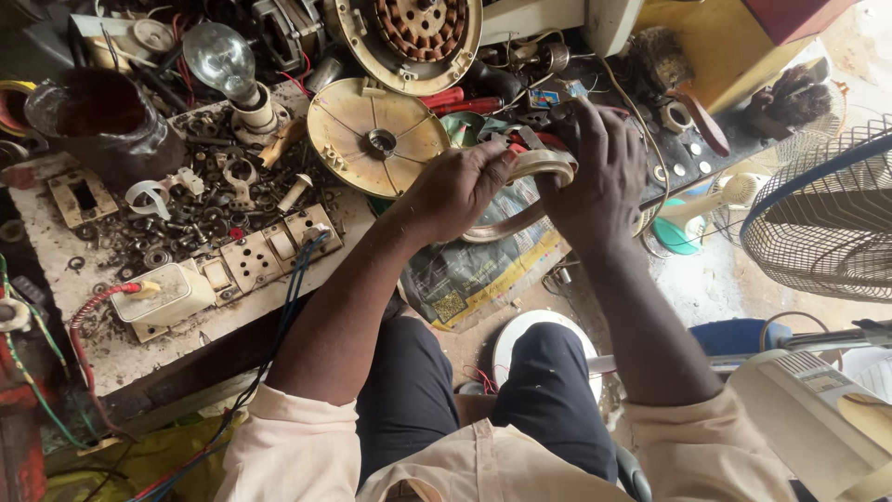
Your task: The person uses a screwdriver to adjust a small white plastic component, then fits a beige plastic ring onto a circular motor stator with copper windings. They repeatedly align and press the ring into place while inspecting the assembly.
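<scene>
while sitting low beside a messy wooden workbench (111, 344), gripping a cream curved plastic ring piece (544, 167) with both hands. left hand (455, 191) wrapped round the near end of it, thumb pressed on top. right hand (599, 177) closed over the far end, fingers curled down across it. held up in the air, above a crumpled printed bag (465, 279) on the floor and just in front of the knees in dark trousers (548, 390).

just behind the left hand, lying flat on the bench: a round cream metal disc with thin spokes and a hole in the middle (376, 138). further back, leaning: a round motor part with copper windings (413, 33). to the left of the disc, standing up in a white holder: a clear glass light bulb (223, 60). near that, a dark cup (102, 121), and lots of small dark nuts and screws (186, 232) spread about. at the front of the bench, a cream switch board with sockets (260, 256) and a small white box with a red wire (163, 293).

off to the right side: a wire fan cage with a blue rim (827, 223).
</scene>
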